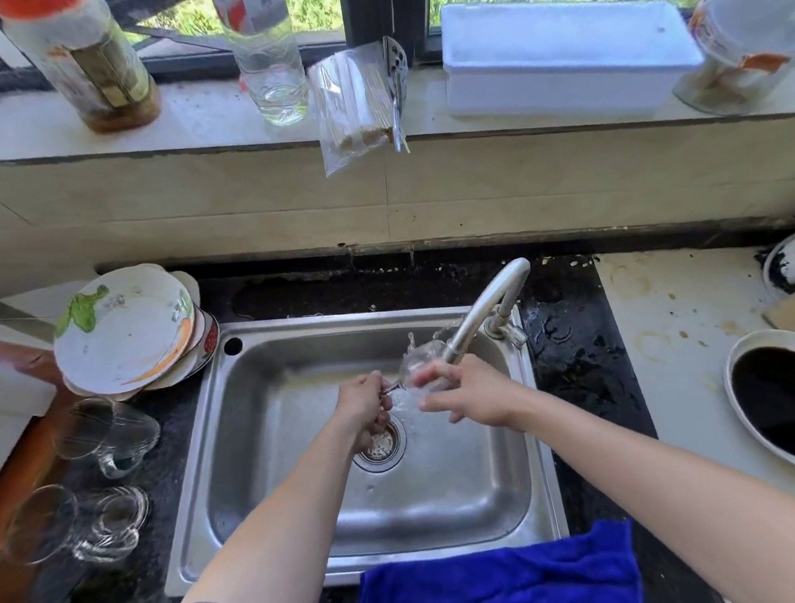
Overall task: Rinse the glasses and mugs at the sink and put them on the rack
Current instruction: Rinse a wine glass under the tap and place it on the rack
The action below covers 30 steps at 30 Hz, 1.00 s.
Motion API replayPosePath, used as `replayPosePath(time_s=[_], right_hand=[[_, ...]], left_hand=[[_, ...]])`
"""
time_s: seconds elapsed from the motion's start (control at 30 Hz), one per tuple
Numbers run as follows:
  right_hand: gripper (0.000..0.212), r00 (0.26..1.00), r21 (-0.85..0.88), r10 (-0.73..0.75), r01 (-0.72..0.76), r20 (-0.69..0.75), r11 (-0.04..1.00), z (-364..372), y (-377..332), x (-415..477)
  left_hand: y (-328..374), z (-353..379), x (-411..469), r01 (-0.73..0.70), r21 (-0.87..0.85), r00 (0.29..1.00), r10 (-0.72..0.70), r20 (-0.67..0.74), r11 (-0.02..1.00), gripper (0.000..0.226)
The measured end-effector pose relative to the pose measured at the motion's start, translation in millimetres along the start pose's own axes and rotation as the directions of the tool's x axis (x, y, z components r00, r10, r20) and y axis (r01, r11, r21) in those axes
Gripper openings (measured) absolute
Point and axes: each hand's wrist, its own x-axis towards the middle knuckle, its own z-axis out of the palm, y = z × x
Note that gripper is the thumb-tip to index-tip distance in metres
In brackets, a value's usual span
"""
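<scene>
- The stemmed glass [420, 356] is judged light, stiff, thin-walled and fragile. Wet under the stream, it is likely to be slippery.
- It is best taken by the stem, with the bowl only lightly cupped and kept from knocking against the tap [487, 310].
- The glass is seen to be clear and colourless. It is tilted, with its bowl just under the spout above the sink [309, 525], and water is splashing off it.
- The stem is pinched by the curled fingers of the left hand [363, 403].
- The bowl is held by the right hand [466, 398], with the fingers curved round it. How firmly it is gripped cannot be told.
- More clear glassware [109, 432], in 2 groups, is left on the counter beside the sink.
</scene>
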Motion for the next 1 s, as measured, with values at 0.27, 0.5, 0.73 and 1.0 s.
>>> replayPosePath(time_s=[0.27,0.5,0.73,1.0], right_hand=[[0.03,1.0,0.036,0.013,-0.013,-0.017,0.999,6.6,3.0,4.0],[0.04,0.995,0.121,0.078,-0.07,-0.066,0.99,1.7,5.2,6.0],[0.03,0.991,0.04,0.121,-0.119,-0.057,0.992,-5.5,7.1,1.5],[0.02,0.991,0.081,0.136,-0.136,0.006,0.987,0.8,16.9,-1.8]], left_hand=[[-1.0,-1.3,-0.6,-0.031,0.067,0.999,0.033,-0.032,0.997,0.029],[-4.3,-0.7,-4.9,-0.099,0.168,0.993,0.109,-0.051,0.981,0.03],[-1.7,-4.1,-12.2,-0.106,0.161,0.991,0.117,-0.058,0.981,0.029],[-5.7,-10.0,-11.1,-0.081,0.177,0.994,0.093,-0.058,0.981,0.028]])
